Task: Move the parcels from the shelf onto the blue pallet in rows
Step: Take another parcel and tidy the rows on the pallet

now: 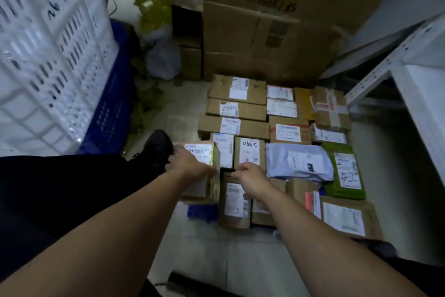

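Many labelled parcels crowd the pallet; left hand grips a gold-taped parcel, right hand's hold unclear.

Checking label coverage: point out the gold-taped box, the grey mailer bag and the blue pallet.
gold-taped box (pixel 201 152), head view, on its white shipping label.
grey mailer bag (pixel 298 163), head view, middle of its top face.
blue pallet (pixel 199 212), head view, bare corner below the box.

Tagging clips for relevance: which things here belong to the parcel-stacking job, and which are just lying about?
Job: gold-taped parcel held by the left hand; right hand; rows of parcels; blue pallet; grey shelf.
Lying about: white crate; blue crate; big cartons; green bag.
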